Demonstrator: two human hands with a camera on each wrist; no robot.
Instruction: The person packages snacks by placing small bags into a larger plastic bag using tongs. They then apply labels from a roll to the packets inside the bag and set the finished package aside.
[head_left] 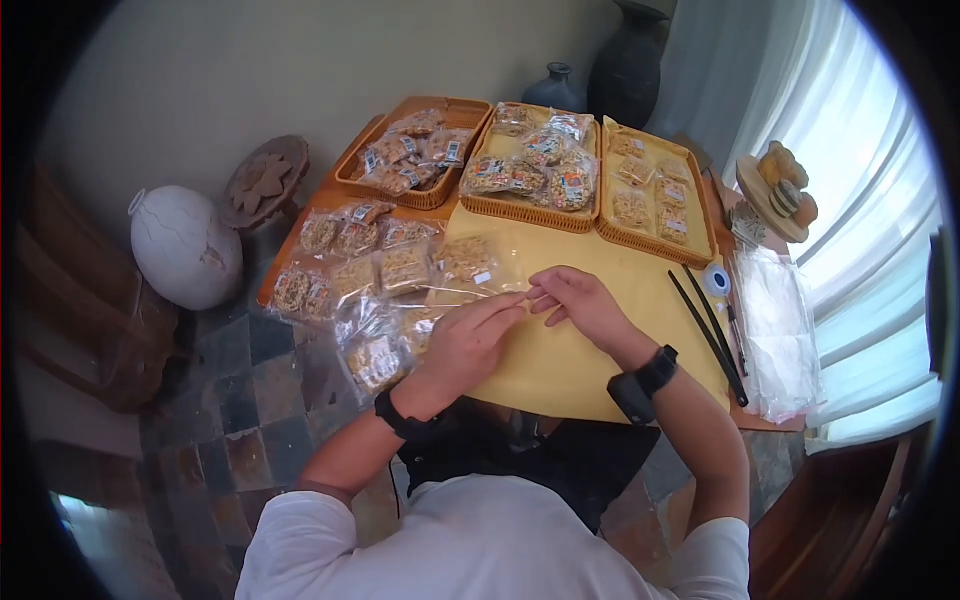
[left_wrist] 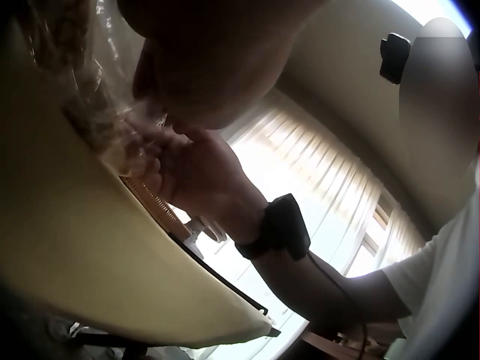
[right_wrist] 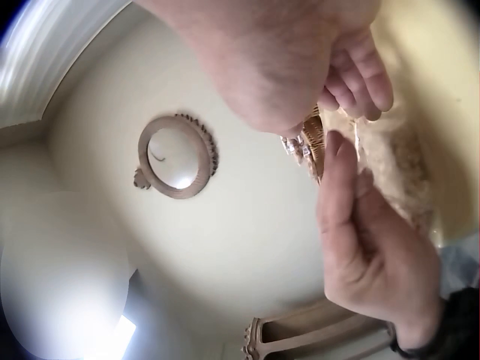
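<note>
My left hand (head_left: 465, 345) and right hand (head_left: 575, 300) meet at the fingertips over the yellow sheet (head_left: 560, 370). The left thumb and fingers (right_wrist: 341, 184) are pinched together at the edge of a clear plastic bag (head_left: 468, 260). That bag holds a flat, crumbly snack slab with a small white label. The right hand's fingers (right_wrist: 367, 82) are bent loosely, tips close to the left ones; I cannot tell whether they grip the film. More snack packets (head_left: 375, 362) lie under and beside the left forearm.
Three wicker trays (head_left: 530, 212) of packets stand along the back. At right lie black tongs (head_left: 712, 335), a round white-and-blue item (head_left: 716, 280) and a stack of clear bags (head_left: 775, 340). Labelled packets (head_left: 320, 235) cover the table's left side. Dark vases (head_left: 628, 65) stand behind.
</note>
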